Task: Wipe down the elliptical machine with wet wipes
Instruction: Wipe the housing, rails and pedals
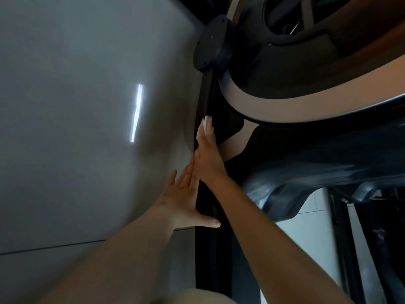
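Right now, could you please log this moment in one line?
right hand: presses white wet wipe on black elliptical frame | left hand: flat on glossy grey surface

No text, label, brand, number or sign can be read anywhere.

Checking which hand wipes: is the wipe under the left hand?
No, the wipe peeks out from under the right hand; the left hand lies flat on the grey surface.

Dim and soft throughout. A bright glare streak (137,113) lies on the glossy grey surface (65,84) left of the right grip (207,154); edges bend and blur.
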